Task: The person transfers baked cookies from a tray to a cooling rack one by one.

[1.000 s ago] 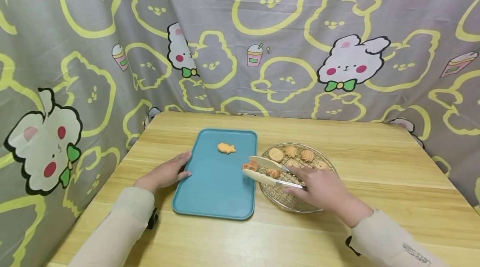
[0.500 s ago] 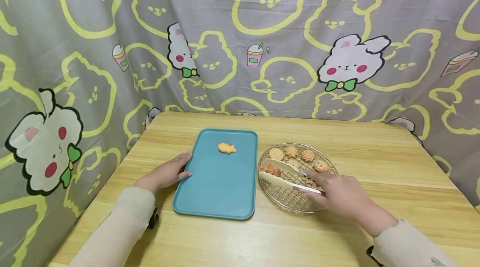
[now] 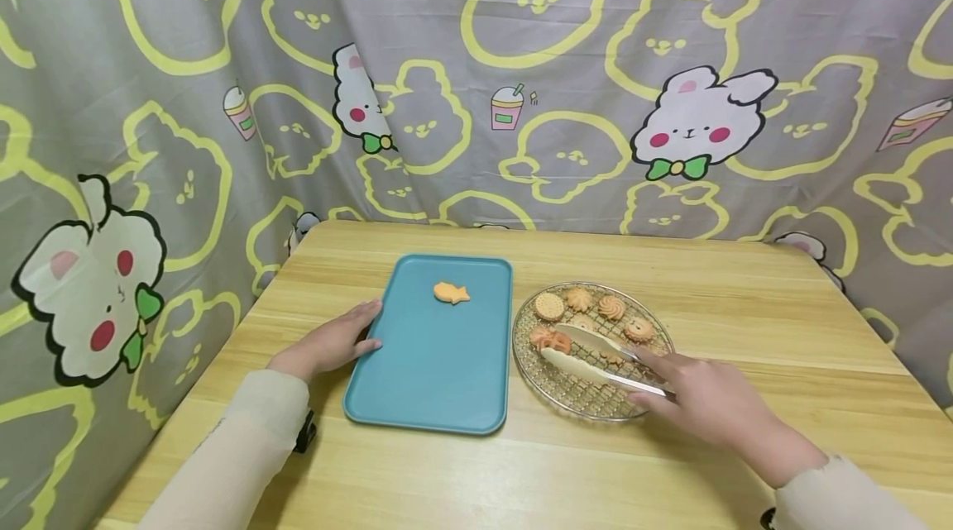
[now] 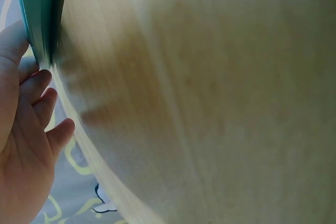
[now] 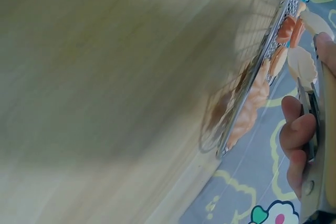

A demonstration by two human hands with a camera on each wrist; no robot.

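Observation:
My right hand grips a pair of tongs with pale scalloped tips and metal arms over the round wire rack. Near the tong tips lies a reddish pretzel-shaped cookie, beside a ridged orange cookie; whether the tips pinch it is hard to tell. My left hand rests against the left edge of the blue-green tray, fingers fairly straight and touching the rim. A fish-shaped cookie lies on the tray's upper part. In the right wrist view, fingers wrap the tongs.
Several cookies sit on the rack, including a round dotted cookie, a swirl cookie and a ring-like one. The wooden table ends at a grey patterned curtain behind and on the left.
The right hand and tongs have moved right, from the tray's right edge to over the rack; the pretzel-shaped cookie has shifted with them. The left hand has stayed put.

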